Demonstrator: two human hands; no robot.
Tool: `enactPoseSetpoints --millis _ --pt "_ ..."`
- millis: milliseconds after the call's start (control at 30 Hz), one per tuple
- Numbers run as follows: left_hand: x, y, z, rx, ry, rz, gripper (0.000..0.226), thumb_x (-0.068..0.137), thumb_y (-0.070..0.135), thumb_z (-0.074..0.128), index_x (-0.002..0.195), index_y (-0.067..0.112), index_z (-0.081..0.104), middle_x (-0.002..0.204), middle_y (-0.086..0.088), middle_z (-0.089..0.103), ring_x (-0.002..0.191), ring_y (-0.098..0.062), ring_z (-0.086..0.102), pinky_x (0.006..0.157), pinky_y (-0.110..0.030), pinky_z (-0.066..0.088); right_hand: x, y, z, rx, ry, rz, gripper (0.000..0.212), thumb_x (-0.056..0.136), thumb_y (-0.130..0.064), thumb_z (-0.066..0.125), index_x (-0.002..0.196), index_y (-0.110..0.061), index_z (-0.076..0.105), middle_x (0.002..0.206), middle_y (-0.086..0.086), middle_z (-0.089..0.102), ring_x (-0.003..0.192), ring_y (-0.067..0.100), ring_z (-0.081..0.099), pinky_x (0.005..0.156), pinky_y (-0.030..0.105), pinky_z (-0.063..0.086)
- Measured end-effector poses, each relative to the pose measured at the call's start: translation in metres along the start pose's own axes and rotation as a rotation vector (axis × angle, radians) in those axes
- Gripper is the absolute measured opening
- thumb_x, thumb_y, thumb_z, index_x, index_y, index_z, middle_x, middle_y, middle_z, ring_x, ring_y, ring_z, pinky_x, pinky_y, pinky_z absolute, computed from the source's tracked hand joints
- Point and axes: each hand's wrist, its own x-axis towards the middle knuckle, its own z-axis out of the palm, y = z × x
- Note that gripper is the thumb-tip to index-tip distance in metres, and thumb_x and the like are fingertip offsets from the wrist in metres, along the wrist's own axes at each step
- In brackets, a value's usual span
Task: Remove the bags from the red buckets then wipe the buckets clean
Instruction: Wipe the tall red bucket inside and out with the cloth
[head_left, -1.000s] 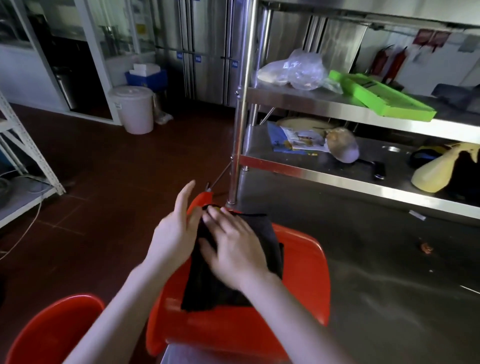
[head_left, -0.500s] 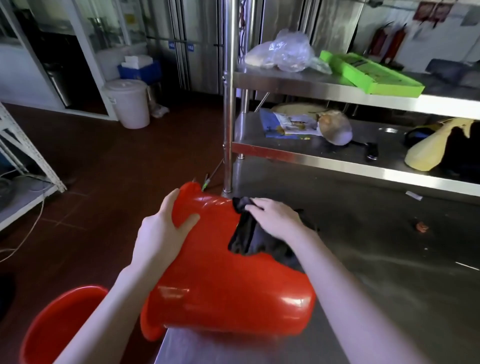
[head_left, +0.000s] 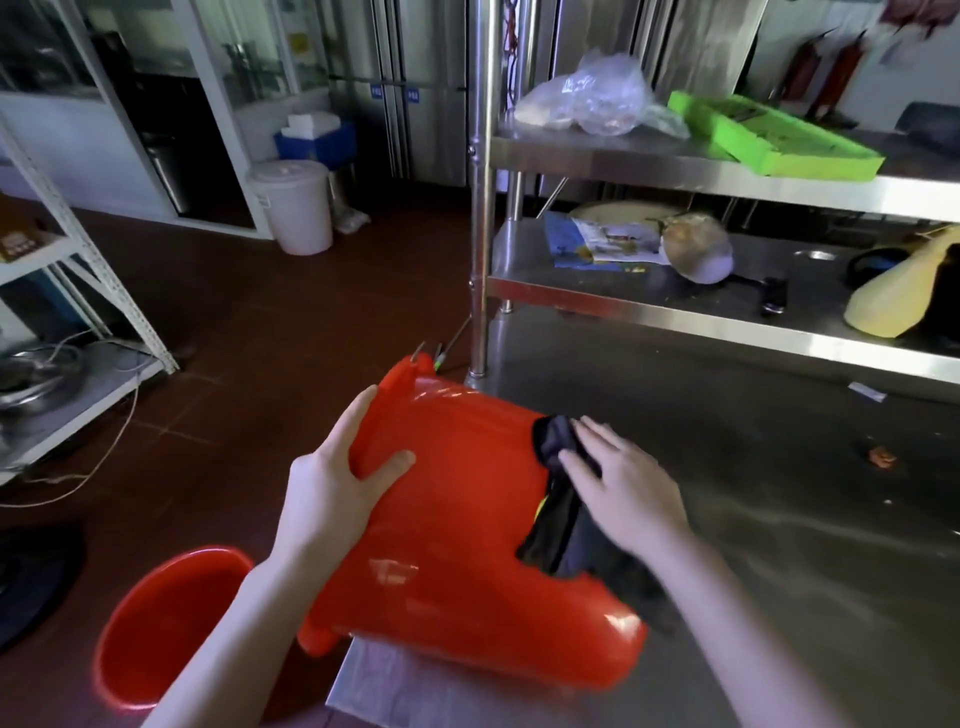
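while the left hand (head_left: 332, 493) grips the rim of the red bucket (head_left: 457, 545), thumb on the outer wall, the right hand (head_left: 628, 493) lies flat, fingers straight, pressing the dark cloth (head_left: 556, 525) on the wall near the base; the bucket lies on its side on the steel table (head_left: 779, 493), mouth past the edge; a second ago both hands sat on the cloth, which has since slid toward the base; i judge wiping under way; the second red bucket (head_left: 156, 639) stands on the floor.
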Motion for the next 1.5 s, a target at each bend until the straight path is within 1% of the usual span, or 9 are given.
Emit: enactPoseSetpoints --millis 167,300,500,700,867,967,1067,1300,1500 --pt "-0.020 -0.004 0.002 0.039 0.066 0.032 0.076 0.073 0.060 0.069 0.138 0.063 0.028 0.094 0.023 0.065 0.084 0.001 0.065 0.076 -0.021 0.055 0.061 0.003 -0.019 0.224 -0.387 0.274 0.035 0.097 -0.050 0.038 0.124 -0.045 0.060 0.142 -0.003 0.053 0.129 0.026 0.048 0.105 0.034 0.038" --pt "-0.012 -0.001 0.007 0.069 0.088 0.024 0.075 0.078 0.056 0.069 0.138 0.065 0.025 0.099 0.017 0.066 0.090 -0.008 0.066 0.081 -0.035 0.057 0.000 -0.037 0.006 -0.066 0.017 -0.135 0.053 0.095 -0.051 0.041 0.141 -0.025 0.049 0.150 -0.006 0.044 0.137 0.019 0.042 0.109 0.033 0.035" --pt "-0.019 -0.015 0.001 -0.044 0.056 0.155 0.079 0.076 0.040 0.078 0.142 0.051 0.036 0.105 0.044 0.056 0.097 0.022 0.056 0.082 -0.001 0.043 -0.034 -0.114 0.038 -0.105 0.153 -0.240 0.060 0.097 -0.048 0.033 0.147 -0.016 0.040 0.154 0.003 0.037 0.142 0.023 0.034 0.114 0.044 0.032" --pt "-0.058 -0.051 -0.007 -0.156 0.093 0.041 0.082 0.073 0.036 0.073 0.144 0.050 0.033 0.098 0.052 0.055 0.071 0.022 0.060 0.060 0.004 0.041 0.087 -0.144 0.037 0.036 -0.345 -0.068 0.055 0.098 -0.051 0.029 0.148 -0.029 0.036 0.158 -0.009 0.028 0.142 0.020 0.032 0.110 0.036 0.029" --pt "-0.040 -0.038 -0.019 -0.060 0.009 -0.051 0.064 0.082 0.081 0.031 0.141 0.059 0.021 0.090 0.014 0.073 0.073 -0.006 0.069 0.064 -0.028 0.049 0.024 -0.137 0.042 -0.110 0.001 -0.426 0.060 0.094 -0.048 0.040 0.147 -0.021 0.039 0.155 -0.004 0.035 0.143 0.016 0.031 0.116 0.034 0.027" --pt "0.002 -0.007 -0.015 0.080 0.015 -0.094 0.073 0.087 0.073 0.032 0.150 0.041 0.013 0.121 -0.014 0.065 0.107 -0.032 0.063 0.083 -0.037 0.046 -0.032 -0.128 0.046 -0.201 0.002 -0.666 0.067 0.088 -0.051 0.047 0.149 -0.025 0.035 0.157 -0.006 0.031 0.147 0.015 0.023 0.119 0.037 0.021" --pt "0.042 0.027 -0.005 0.282 -0.052 -0.079 0.067 0.094 0.060 0.039 0.151 0.036 0.016 0.121 -0.015 0.060 0.107 -0.036 0.059 0.083 -0.037 0.044 -0.067 -0.122 0.053 -0.218 0.034 -0.753 0.074 0.076 -0.051 0.059 0.145 -0.029 0.042 0.155 -0.009 0.034 0.144 0.014 0.029 0.117 0.039 0.026" --pt "0.031 0.019 -0.013 0.208 -0.038 0.014 0.058 0.101 0.027 0.043 0.150 0.042 0.014 0.078 -0.011 0.063 0.067 -0.030 0.060 0.060 -0.036 0.047 -0.021 -0.122 0.036 -0.135 0.043 -0.340 0.061 0.094 -0.053 0.035 0.148 -0.025 0.038 0.156 -0.006 0.033 0.144 0.014 0.028 0.117 0.036 0.025" --pt "-0.011 0.009 -0.021 0.177 0.068 0.029 0.064 0.101 0.022 0.040 0.145 0.057 0.008 0.084 -0.001 0.059 0.067 -0.023 0.058 0.059 -0.036 0.047 0.086 -0.127 0.028 0.165 -0.509 0.092 0.046 0.094 -0.056 0.035 0.127 -0.035 0.059 0.143 0.002 0.051 0.130 0.029 0.046 0.105 0.040 0.038"
